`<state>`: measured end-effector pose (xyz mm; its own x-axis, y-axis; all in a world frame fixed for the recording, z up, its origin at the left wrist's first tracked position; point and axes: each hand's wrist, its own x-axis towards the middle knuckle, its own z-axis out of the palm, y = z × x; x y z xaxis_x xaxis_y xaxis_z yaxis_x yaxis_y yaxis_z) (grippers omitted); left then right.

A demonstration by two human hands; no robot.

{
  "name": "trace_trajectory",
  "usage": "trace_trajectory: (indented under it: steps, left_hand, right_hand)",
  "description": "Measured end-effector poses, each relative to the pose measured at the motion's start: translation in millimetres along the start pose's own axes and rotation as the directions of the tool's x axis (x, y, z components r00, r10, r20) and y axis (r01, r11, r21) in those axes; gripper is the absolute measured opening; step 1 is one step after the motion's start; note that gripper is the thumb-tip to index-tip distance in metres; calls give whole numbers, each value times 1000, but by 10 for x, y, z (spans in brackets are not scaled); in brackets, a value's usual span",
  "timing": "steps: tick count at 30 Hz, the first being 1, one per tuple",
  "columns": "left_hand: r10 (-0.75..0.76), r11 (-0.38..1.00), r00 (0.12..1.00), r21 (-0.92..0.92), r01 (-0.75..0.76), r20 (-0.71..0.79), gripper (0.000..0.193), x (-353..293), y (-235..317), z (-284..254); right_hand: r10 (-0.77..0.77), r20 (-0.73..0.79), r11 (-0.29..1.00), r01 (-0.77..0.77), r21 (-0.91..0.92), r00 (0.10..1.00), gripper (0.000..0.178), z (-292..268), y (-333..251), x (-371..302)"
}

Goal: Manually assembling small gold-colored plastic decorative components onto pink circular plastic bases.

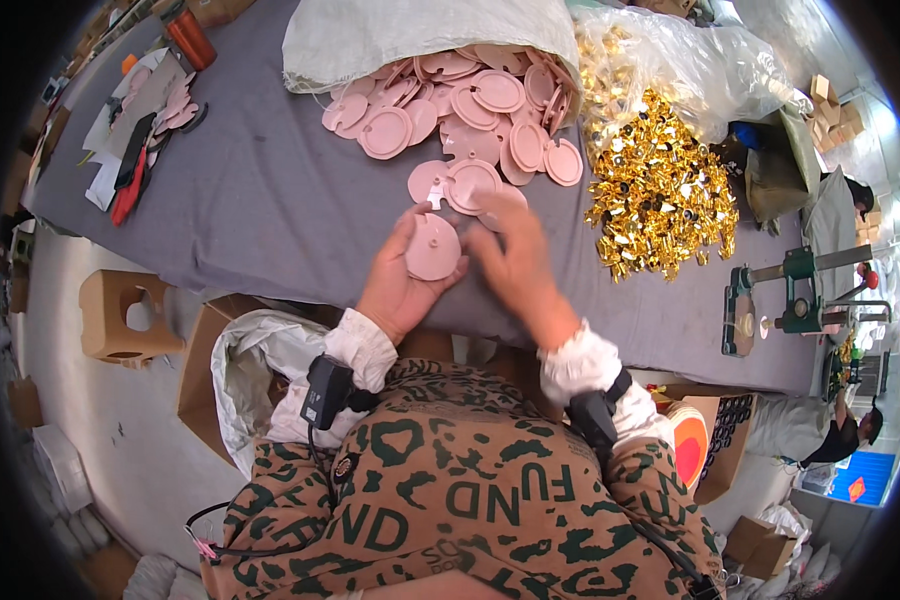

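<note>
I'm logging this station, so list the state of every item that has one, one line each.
Left hand: closed on a pink disc
Pink disc: held, knob side up
Right hand: blurred, grip unclear
Disc pile: loose, overlapping
White sack: open, disc pile spilling out
Gold parts: loosely heaped
Clear bag: open, gold parts spilling out
Green press: untouched by either hand
Cardboard box: open, white liner inside

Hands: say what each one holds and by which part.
The left hand holds a pink disc by opposite sides of its rim. The right hand is blurred; whether it holds anything cannot be told.
</note>
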<state>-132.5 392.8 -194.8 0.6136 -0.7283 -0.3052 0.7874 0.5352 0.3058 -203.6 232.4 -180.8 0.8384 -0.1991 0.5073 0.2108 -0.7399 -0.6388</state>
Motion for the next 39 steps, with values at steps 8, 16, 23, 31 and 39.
trace_trajectory:
  steps: [8, 16, 23, 31, 39]
  left_hand:
    - [9, 995, 998, -99, -4, 56, 41, -34, 228, -38]
    - [95, 980, 995, -176, -91, 11, 38, 97, 194, -130]
    - [97, 983, 995, -158, -96, -4, 39, -73, 543, -121]
    - [169, 983, 986, -77, -169, -2, 40, -34, 534, -207]
    - [15, 994, 999, 108, -20, 49, 48, -20, 272, -92]
  right_hand:
    - [201, -68, 888, -211, -409, 977, 45, 230, 271, 464]
    - [-202, 52, 977, 205, -53, 978, 35, 406, -567, 270]
    - [-151, 170, 952, 190, -240, 974, 29, 432, 161, 755]
    - [250, 150, 927, -281, 249, 957, 15, 320, 22, 650]
    - [95, 100, 963, -117, 245, 990, 15, 175, -271, 169]
